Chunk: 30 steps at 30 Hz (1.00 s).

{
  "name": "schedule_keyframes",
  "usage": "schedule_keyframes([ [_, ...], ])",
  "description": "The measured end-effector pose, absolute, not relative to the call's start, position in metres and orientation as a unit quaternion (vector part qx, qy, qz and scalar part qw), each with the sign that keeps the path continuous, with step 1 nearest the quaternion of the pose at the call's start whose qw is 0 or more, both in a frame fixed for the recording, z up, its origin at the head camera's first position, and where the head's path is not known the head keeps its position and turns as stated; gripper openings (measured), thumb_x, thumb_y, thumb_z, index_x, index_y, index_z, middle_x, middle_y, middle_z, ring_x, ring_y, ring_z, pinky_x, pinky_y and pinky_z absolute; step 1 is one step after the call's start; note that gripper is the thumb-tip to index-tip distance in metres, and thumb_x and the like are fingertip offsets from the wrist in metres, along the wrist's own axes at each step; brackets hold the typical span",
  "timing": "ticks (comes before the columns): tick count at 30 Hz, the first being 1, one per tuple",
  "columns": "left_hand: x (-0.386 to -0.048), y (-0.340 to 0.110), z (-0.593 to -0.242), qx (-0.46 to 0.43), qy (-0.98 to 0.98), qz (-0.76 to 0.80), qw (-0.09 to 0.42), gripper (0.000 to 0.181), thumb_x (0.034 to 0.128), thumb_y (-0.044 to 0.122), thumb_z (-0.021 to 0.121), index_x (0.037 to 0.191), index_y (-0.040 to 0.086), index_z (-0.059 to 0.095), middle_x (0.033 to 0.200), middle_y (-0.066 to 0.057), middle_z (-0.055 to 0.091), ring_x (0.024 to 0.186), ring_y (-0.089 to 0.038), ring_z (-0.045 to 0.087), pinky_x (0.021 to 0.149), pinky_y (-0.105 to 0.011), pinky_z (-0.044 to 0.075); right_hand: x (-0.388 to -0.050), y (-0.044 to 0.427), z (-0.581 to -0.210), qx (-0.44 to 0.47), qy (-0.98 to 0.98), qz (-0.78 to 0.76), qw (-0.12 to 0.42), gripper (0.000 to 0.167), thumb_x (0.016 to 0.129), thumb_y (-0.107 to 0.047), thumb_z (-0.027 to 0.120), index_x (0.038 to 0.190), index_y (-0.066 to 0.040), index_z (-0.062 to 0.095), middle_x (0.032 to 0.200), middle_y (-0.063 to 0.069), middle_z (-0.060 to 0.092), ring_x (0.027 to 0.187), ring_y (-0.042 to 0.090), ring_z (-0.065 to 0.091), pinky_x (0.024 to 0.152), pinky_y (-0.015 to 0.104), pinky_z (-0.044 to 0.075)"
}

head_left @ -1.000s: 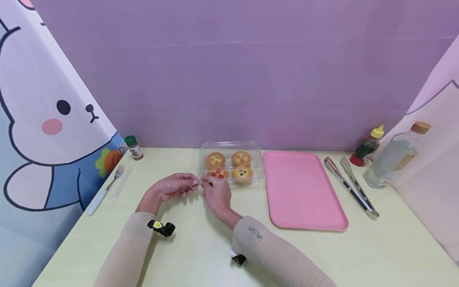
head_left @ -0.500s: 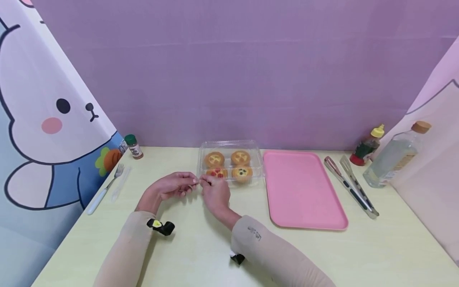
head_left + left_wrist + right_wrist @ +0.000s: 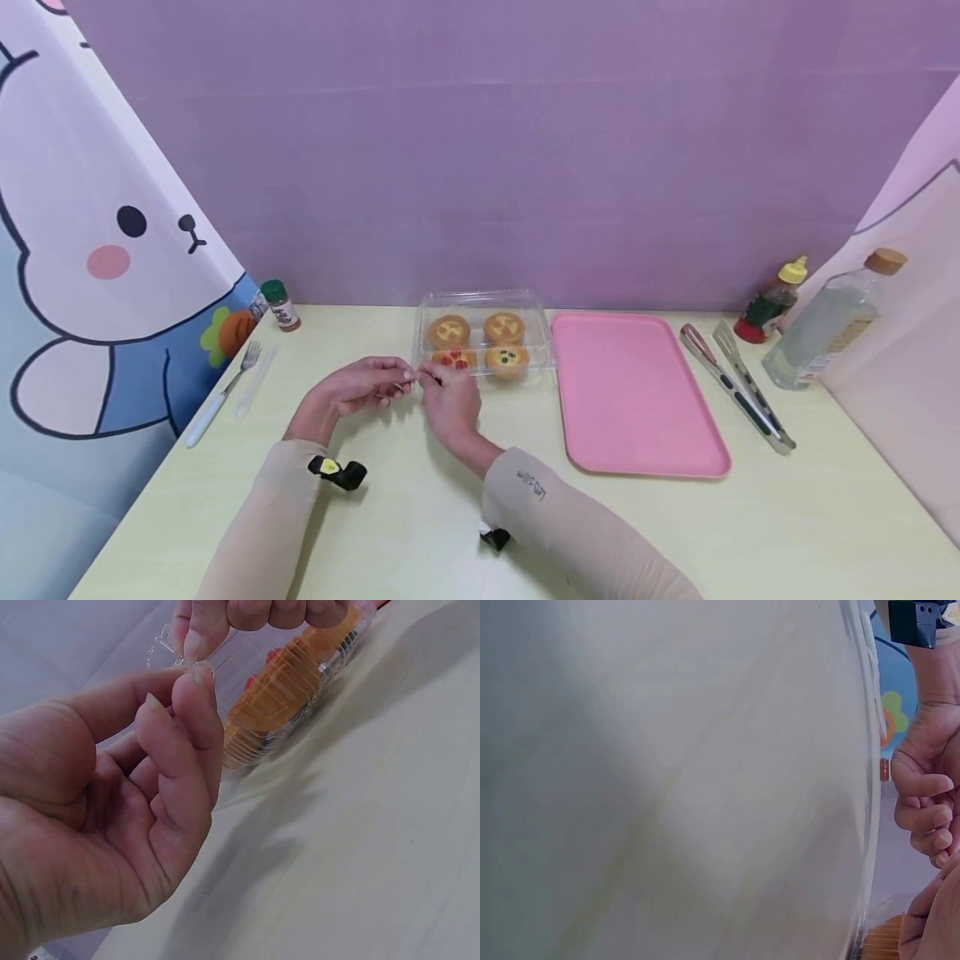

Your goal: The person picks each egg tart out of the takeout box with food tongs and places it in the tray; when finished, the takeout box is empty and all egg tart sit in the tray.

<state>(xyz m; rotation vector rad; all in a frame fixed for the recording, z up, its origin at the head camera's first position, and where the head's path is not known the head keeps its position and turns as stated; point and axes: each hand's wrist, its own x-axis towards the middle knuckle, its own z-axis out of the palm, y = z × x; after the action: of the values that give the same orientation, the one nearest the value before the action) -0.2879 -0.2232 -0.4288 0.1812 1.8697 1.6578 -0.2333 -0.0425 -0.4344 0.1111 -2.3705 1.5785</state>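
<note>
- My left grip (image 3: 360, 390) is narrow: thumb and forefinger pinch clear plastic at a corner, and my other fingers bend loosely in toward the palm.
- My right grip (image 3: 453, 404) is narrow too, its thumb and forefinger pinching right beside the left fingertips; its other fingers curl under.
- What I hold is the clear plastic box (image 3: 477, 310), at its near left corner. It sits flat on the surface (image 3: 405, 517), in front of the purple backdrop (image 3: 480, 167). I cannot tell whether the lid is fastened.
- Inside it are four round tarts, two by two: back left (image 3: 449, 331) and back right (image 3: 503, 328) with pale crossed marks, front left (image 3: 454, 358) topped with red pieces, front right (image 3: 507, 360) dotted dark.
- Just to the right of the box lies a pink tray (image 3: 641, 396), flat.
- Beyond the tray rest metal tongs (image 3: 741, 402), spread apart at the far end.
- Behind them stand a squeeze bottle (image 3: 768, 312) with a yellow cap and, nearer the edge, a larger clear bottle (image 3: 825, 333) with a brown cap.
- Well off to my left, a fork (image 3: 225, 394) lies beside a thin clear utensil (image 3: 255, 383).
- Behind those stands a small green-lidded shaker (image 3: 284, 315).
</note>
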Motion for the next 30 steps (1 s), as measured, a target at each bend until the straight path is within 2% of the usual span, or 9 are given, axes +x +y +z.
schedule_keyframes([
  [9, -0.291, -0.220, -0.430, 0.075, 0.711, 0.626, 0.311, 0.006, 0.1017, 0.018, 0.058, 0.101, 0.014, 0.063, 0.087, 0.004, 0.065, 0.076, -0.007, 0.061, 0.060, -0.018, 0.045, -0.235, -0.040, -0.434, 0.040, -0.829, 0.530, 0.173, 0.012, 0.090, -0.012, 0.073, 0.099, -0.010, 0.080, 0.094, 0.004, 0.079, 0.067, 0.003, 0.065, 0.052, 0.017, 0.041],
  [15, -0.294, -0.222, -0.435, 0.071, 0.723, 0.614, 0.308, 0.009, 0.1025, 0.019, 0.057, 0.104, 0.011, 0.062, 0.087, 0.004, 0.066, 0.075, -0.007, 0.060, 0.058, -0.017, 0.046, -0.247, -0.040, -0.400, 0.065, -0.805, 0.550, 0.215, 0.014, 0.092, -0.015, 0.072, 0.102, -0.011, 0.080, 0.080, 0.006, 0.077, 0.055, 0.004, 0.060, 0.049, 0.019, 0.044],
  [19, -0.295, -0.227, -0.439, 0.074, 0.726, 0.609, 0.309, 0.012, 0.1029, 0.020, 0.057, 0.107, 0.009, 0.061, 0.088, 0.003, 0.066, 0.075, -0.007, 0.060, 0.059, -0.018, 0.045, -0.251, -0.039, -0.378, 0.055, -0.802, 0.559, 0.202, 0.016, 0.093, -0.019, 0.071, 0.106, -0.014, 0.079, 0.082, 0.002, 0.078, 0.052, 0.001, 0.059, 0.050, 0.019, 0.045],
  [25, -0.292, -0.229, -0.441, 0.077, 0.728, 0.605, 0.313, 0.013, 0.1037, 0.021, 0.055, 0.108, 0.009, 0.059, 0.089, 0.003, 0.064, 0.073, -0.006, 0.058, 0.058, -0.017, 0.045, -0.252, -0.039, -0.370, 0.040, -0.807, 0.560, 0.183, 0.016, 0.094, -0.020, 0.070, 0.107, -0.018, 0.079, 0.088, 0.001, 0.078, 0.052, 0.000, 0.058, 0.048, 0.020, 0.043],
  [30, -0.292, -0.228, -0.439, 0.083, 0.723, 0.608, 0.318, 0.015, 0.1031, 0.021, 0.056, 0.108, 0.007, 0.059, 0.089, 0.003, 0.064, 0.070, -0.005, 0.057, 0.057, -0.017, 0.045, -0.256, -0.036, -0.362, 0.041, -0.795, 0.574, 0.190, 0.015, 0.094, -0.018, 0.069, 0.105, -0.017, 0.079, 0.078, 0.003, 0.076, 0.051, 0.001, 0.057, 0.044, 0.020, 0.039],
])
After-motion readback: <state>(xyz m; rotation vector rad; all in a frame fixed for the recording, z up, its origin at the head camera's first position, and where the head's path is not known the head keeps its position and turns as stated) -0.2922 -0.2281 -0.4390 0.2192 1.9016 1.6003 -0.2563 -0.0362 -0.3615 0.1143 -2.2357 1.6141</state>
